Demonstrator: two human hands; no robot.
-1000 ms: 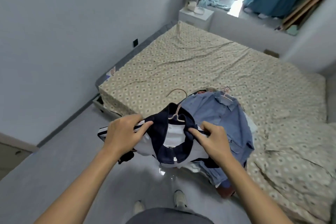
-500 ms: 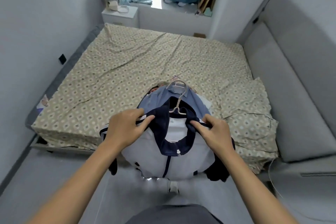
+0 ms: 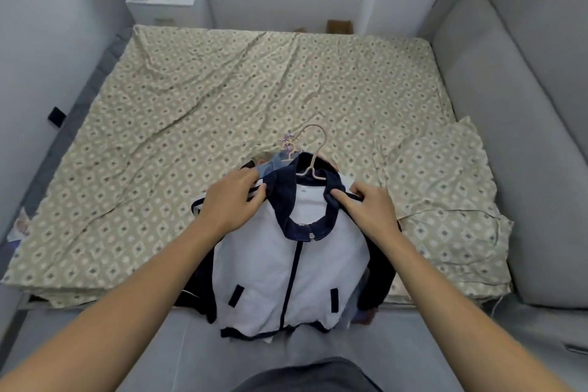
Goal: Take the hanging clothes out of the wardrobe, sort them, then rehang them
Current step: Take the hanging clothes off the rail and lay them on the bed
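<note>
Both hands sit at the centre of the head view, and I see each one gripping the jacket at a shoulder. Left hand (image 3: 234,202) curls its fingers round the striped left shoulder; right hand (image 3: 369,212) pinches the dark collar edge on the other side. The jacket (image 3: 292,267) is white with a navy collar, navy zip line and two dark pocket slits. It hangs from a pale hanger (image 3: 310,157) whose hook rises just above the collar. I can make out a blue garment (image 3: 270,167) behind the jacket, near the left hand, and more hanger hooks bunched beside the pale one; how many garments are stacked there I cannot tell.

Beyond the hands, the bed (image 3: 222,99) fills the middle of the frame, covered with a beige patterned sheet, wrinkled in long folds. At right of centre a pillow (image 3: 445,188) in the same print lies on it. A grey padded headboard (image 3: 509,137) runs down the right side. At upper left stands a white nightstand (image 3: 165,6) with a small pale object on top. Grey floor (image 3: 191,344) shows at the bottom.
</note>
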